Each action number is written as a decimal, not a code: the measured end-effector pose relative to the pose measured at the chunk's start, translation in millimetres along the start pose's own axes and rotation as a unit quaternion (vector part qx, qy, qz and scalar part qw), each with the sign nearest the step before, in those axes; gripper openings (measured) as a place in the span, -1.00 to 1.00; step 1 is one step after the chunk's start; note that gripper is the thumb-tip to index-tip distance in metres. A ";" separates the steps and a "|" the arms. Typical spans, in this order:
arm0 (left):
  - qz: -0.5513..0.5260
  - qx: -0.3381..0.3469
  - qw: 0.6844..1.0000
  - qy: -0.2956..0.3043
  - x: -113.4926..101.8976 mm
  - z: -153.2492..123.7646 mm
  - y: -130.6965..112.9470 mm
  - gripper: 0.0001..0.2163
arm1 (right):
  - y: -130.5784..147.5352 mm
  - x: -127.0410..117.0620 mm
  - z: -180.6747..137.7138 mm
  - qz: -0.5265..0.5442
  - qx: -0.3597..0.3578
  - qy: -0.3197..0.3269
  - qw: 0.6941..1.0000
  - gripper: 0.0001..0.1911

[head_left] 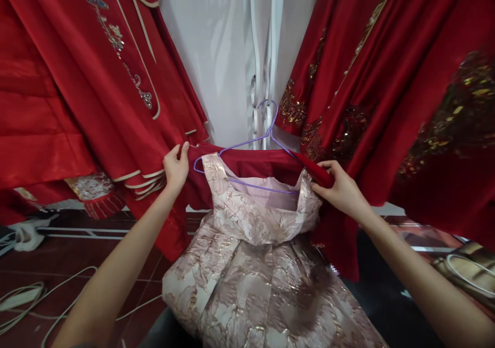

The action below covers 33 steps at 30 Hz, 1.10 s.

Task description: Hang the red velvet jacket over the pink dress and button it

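Observation:
A pale pink-and-gold brocade dress (247, 276) hangs by its wide straps on a purple wire hanger (243, 144). Behind its neckline a dark red garment (253, 161) stretches sideways between my hands; its full shape is hidden by the dress. My left hand (177, 170) pinches the upper left edge of this red garment, left of the hanger's end. On the other side my right hand (342, 189) grips its folded red edge, beside the dress's right strap. That hand's fingertips lie close to the strap; whether they touch it I cannot tell.
Red embroidered garments (127, 80) hang at left, and more sequinned red ones (348, 90) at right. White ornate metalwork (257, 44) stands behind the hanger. A loose cable (77, 276) lies on the dark tiled floor (145, 299) at lower left.

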<state>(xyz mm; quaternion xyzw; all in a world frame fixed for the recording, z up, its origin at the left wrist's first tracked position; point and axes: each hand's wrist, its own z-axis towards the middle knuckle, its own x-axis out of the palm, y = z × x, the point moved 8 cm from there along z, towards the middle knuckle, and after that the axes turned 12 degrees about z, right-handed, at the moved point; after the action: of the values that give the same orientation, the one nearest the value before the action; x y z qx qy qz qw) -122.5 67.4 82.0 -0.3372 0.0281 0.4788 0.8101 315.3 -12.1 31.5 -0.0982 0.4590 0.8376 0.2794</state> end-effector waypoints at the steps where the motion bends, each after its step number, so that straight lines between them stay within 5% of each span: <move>1: 0.020 0.001 1.000 -0.023 -5.5 -4.5 0.7 -0.61 | 7.3 0.3 -4.8 -0.044 -0.025 -0.008 0.999 -0.57; 7: 0.110 -0.008 0.991 -0.069 -18.7 -24.1 -1.1 -0.69 | 14.8 -24.2 -23.0 -0.199 -0.022 -0.063 0.978 -0.65; 11: 0.131 -0.012 0.988 -0.081 -25.0 -34.5 -14.4 -0.76 | -5.1 -13.5 -17.3 -0.047 0.054 0.023 0.997 -0.80; 15: 0.066 -0.023 0.987 -0.142 -28.1 -77.2 -40.9 -0.78 | 6.8 19.5 -15.0 0.140 0.043 0.026 0.989 -0.77; 21: -0.032 -0.108 0.994 -0.002 25.4 -108.2 -51.6 -0.79 | 46.2 77.3 -15.0 0.180 0.007 0.099 0.979 -0.68; 27: -0.112 -0.096 0.988 0.036 20.5 -103.7 -96.3 -0.73 | 70.2 99.2 -7.7 0.185 -0.012 0.146 0.972 -0.63; 30: -0.148 -0.005 0.974 0.173 35.8 -127.5 -115.5 -0.75 | 72.8 106.2 -7.5 0.205 -0.027 0.168 0.964 -0.60; 33: -0.135 0.035 0.937 0.319 71.4 -147.3 -101.2 -0.75 | 66.0 108.4 -9.0 0.225 -0.028 0.181 0.957 -0.58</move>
<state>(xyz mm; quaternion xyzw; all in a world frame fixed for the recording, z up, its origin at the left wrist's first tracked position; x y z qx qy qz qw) 37.4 5.2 -5.3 -0.4440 0.2564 0.2309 0.8269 188.2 -6.5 28.0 -0.1499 0.4882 0.8597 -0.0064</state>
